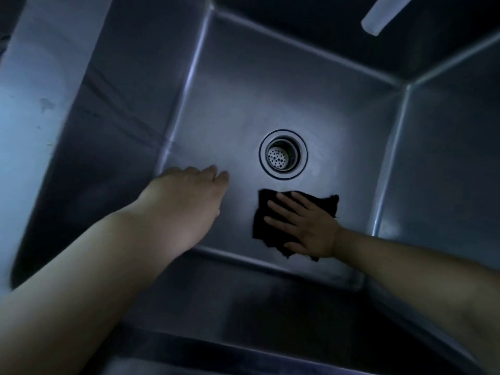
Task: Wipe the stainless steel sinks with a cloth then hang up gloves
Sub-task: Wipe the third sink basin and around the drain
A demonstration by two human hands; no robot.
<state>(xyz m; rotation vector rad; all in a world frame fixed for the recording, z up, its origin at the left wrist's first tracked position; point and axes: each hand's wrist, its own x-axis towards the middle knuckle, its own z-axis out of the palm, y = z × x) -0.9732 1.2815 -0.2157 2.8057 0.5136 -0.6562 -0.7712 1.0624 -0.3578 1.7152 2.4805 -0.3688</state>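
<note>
Dim bluish light fills a deep stainless steel sink (270, 90), seen from above with its four walls sloping down to a flat bottom. On that bottom, toward the near wall and just right of centre, lies a dark cloth (270, 228), roughly square with ragged edges, spread flat against the steel. The right hand (303, 226) lies palm down on top of it, fingers (281, 209) straight and slightly fanned, pointing left across the cloth and pressing it against the sink bottom; nothing is curled around the fabric. Just beyond the cloth, apart from it, sits the round drain (282, 155) with a perforated strainer basket inside its ring. The left hand (189, 190) reaches into the basin near the left wall, back of the hand up, fingers loosely together and extended toward the drain, holding nothing; whether the fingertips touch the steel cannot be told. At the upper right corner a pale translucent spout tip (384, 14) hangs over the far side of the basin.
</note>
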